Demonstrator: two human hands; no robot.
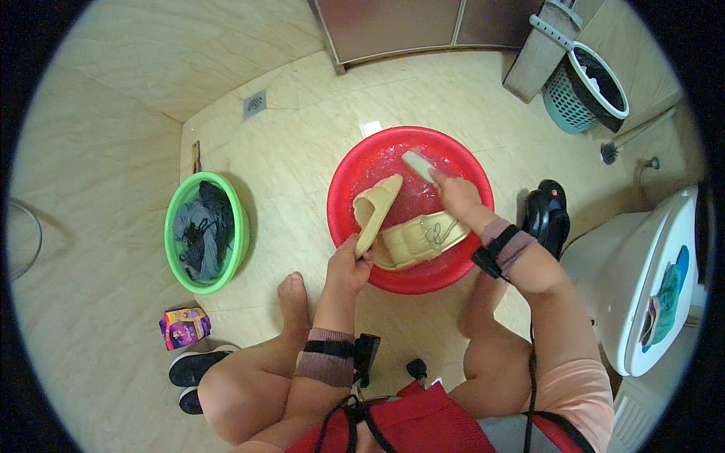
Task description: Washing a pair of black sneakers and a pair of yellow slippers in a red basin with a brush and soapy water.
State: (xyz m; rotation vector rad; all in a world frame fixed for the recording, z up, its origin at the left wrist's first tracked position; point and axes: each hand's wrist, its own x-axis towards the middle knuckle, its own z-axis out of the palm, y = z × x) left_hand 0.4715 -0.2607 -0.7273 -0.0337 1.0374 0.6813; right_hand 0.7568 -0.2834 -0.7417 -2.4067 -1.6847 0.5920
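My left hand [349, 265] grips one end of a pale yellow slide slipper [376, 209], held tilted on its side over a red plastic basin [335, 212]. In my right hand [457, 195] is a pale scrubbing brush [418, 164], its bristles hidden, above the water near the far side of the basin. The second yellow slipper [416, 240] lies in the near part of the basin, below my right wrist. A thin, light-coloured looped strand rests on this slipper. Shallow, sudsy water [416, 198] covers the basin's bottom.
A green basin [242, 238] of dark clothes stands left, with a purple packet [185, 328] and dark sneakers [198, 365] nearer me. To the right are black shoes [546, 218], a white toilet [651, 289], a toilet brush [609, 153] and a lined wastebasket [569, 99]. A floor drain [255, 104] lies far left.
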